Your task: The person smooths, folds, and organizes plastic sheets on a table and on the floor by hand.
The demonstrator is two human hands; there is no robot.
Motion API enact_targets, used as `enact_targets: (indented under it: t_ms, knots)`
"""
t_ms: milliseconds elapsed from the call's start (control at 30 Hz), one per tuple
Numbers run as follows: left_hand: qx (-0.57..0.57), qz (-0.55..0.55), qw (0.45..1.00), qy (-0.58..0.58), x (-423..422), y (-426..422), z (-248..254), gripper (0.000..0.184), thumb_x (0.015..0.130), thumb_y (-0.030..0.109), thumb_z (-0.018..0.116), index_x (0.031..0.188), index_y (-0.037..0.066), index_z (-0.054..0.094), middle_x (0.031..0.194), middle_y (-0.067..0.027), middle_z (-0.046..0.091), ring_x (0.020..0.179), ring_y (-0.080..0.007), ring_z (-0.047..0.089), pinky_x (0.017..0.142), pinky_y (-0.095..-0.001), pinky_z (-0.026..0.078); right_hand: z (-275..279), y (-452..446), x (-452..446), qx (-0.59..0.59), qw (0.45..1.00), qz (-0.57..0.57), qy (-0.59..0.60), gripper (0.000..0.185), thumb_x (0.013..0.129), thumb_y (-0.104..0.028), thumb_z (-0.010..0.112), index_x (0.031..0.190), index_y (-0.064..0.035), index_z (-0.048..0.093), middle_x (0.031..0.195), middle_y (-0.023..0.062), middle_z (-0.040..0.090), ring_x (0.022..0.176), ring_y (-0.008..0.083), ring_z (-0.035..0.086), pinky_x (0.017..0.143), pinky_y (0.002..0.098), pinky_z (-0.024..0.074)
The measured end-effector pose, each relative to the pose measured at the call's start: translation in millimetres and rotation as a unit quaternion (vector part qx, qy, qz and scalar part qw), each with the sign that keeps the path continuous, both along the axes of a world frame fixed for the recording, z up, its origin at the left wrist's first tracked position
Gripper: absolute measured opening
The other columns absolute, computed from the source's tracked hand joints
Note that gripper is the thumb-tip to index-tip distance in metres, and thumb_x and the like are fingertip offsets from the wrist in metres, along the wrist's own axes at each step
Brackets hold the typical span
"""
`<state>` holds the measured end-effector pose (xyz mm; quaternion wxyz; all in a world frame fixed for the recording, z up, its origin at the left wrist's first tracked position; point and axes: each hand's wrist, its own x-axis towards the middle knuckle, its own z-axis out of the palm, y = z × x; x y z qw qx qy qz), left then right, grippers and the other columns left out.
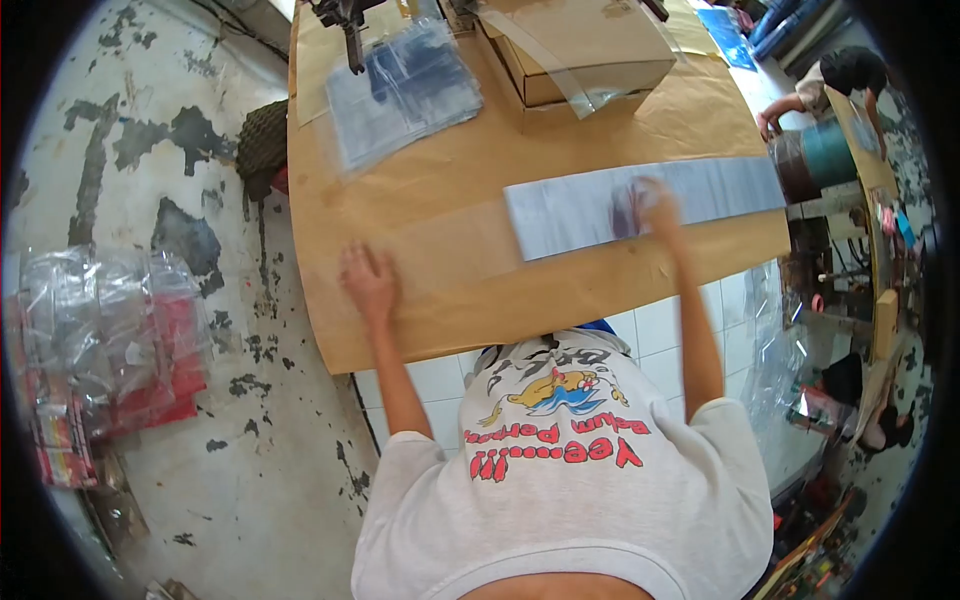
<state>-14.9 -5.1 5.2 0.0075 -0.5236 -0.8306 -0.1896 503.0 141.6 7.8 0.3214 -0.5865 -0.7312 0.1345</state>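
Observation:
My left hand (370,282) lies on the brown-covered table with its fingers spread. Beside it, a faint clear plastic sheet (455,245) seems to stretch toward a long, shiny grey strip (560,215). My right hand (658,208) is over this strip, smeared by motion, its fingers curled in. A dark, blurred patch (627,208) shows at its left side; whether it is a held thing or a reflection I cannot tell.
A stack of clear plastic sheets (405,95) lies at the table's far left, near a dark metal tool (350,25). Cardboard boxes (580,50) with a plastic strip (575,95) stand at the back. Another person's arm (785,110) reaches in at right. Plastic packs (110,330) lie at left.

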Motion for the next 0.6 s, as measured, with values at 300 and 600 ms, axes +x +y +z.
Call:
enact_targets:
  t_ms: [300,600]
  knots:
    - [-0.046,-0.038,0.998,0.035,39,8,7,0.096,0.082,0.068,0.054,0.149,0.005,0.028,0.157,-0.0205,0.018,0.146,-0.0317,0.013,0.116,-0.0547,0.005,35,-80,-215,-0.251,0.937,-0.062,-0.234,0.104,0.074,-0.052,0.067,0.145,0.0086,0.022,0.151,0.0365,0.01,0.138,0.0576,0.008,0.098,0.0797,0.0136]
    - [0.046,-0.089,0.993,-0.068,40,-1,2,0.03,0.09,0.039,0.06,0.108,0.017,0.071,0.139,-0.0099,0.051,0.134,-0.0339,0.038,0.11,-0.0515,0.021,81,-40,-184,-0.256,0.938,0.043,-0.232,0.053,0.079,-0.018,0.062,0.124,0.009,0.053,0.106,0.0335,0.062,0.095,0.0429,0.065,0.081,0.0457,0.053]
